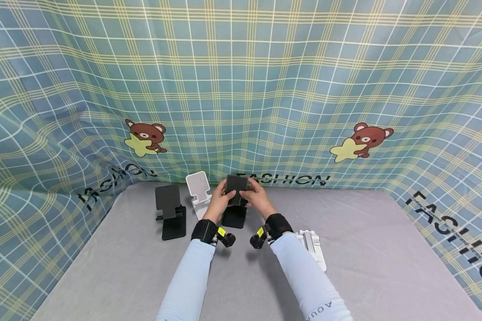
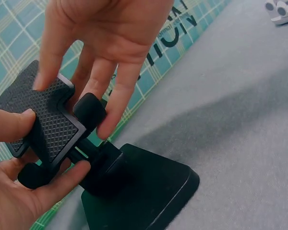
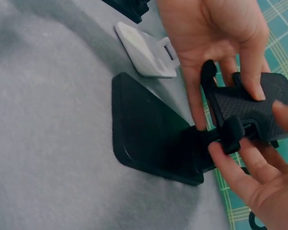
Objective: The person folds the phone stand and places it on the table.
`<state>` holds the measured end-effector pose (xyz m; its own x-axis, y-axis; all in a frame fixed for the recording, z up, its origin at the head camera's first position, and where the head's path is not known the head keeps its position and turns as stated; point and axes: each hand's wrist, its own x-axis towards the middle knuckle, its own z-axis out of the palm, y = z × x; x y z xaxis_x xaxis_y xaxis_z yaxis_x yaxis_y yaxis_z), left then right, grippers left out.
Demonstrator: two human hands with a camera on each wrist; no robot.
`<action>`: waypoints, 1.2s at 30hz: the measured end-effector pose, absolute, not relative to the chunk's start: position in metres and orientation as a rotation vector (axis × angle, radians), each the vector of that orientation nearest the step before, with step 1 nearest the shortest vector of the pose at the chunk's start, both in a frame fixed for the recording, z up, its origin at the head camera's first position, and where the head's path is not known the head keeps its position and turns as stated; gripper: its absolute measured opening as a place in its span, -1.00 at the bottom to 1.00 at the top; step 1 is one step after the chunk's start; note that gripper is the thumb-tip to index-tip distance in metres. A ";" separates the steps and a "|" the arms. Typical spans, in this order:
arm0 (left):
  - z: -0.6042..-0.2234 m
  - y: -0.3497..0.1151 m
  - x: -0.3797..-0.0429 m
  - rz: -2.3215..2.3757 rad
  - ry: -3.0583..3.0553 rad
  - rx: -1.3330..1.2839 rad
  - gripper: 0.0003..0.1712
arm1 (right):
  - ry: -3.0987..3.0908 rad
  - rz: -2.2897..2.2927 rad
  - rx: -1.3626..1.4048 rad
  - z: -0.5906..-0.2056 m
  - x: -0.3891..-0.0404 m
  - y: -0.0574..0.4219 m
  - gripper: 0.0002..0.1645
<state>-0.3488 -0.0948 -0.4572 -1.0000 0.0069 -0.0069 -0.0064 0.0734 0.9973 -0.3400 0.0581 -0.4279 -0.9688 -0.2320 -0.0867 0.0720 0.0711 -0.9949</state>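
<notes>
Both hands hold a black phone stand (image 1: 237, 182) at the back middle of the table. Its textured plate is raised and tilted, and the flat base (image 2: 144, 184) lies on the tabletop. My left hand (image 1: 217, 203) grips the plate's left side, thumb on the front and fingers behind. On the opposite side my right hand (image 1: 262, 200) pinches the plate the same way, its thumb (image 3: 284, 115) on the textured face. Left of it stands an unfolded white phone stand (image 1: 198, 184), partly hidden by my left hand. Further left is another unfolded black phone stand (image 1: 168, 200).
A folded white phone stand (image 1: 314, 249) lies right of centre, partly covered by my right sleeve. The grey tabletop (image 1: 385, 249) is bounded by a plaid curtain (image 1: 249, 111) at the back and sides.
</notes>
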 end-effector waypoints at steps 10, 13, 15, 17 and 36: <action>-0.442 -0.084 -0.335 2.127 2.388 0.071 -0.37 | 2.161 -2.041 -0.173 -0.415 -0.330 0.070 -0.25; -0.433 -0.078 -0.327 2.112 2.439 0.146 -0.36 | 2.211 -2.048 -0.188 -0.416 -0.330 0.079 -0.30; -0.426 -0.073 -0.320 2.118 2.448 0.200 -0.36 | 2.263 -2.038 -0.202 -0.413 -0.326 0.086 -0.34; -0.419 -0.068 -0.312 2.127 2.455 0.259 -0.37 | 2.277 -2.040 -0.222 -0.407 -0.318 0.094 -0.37; -0.405 -0.027 -0.224 2.207 2.486 0.388 -0.42 | 2.357 -1.933 -0.267 -0.379 -0.231 0.142 -0.37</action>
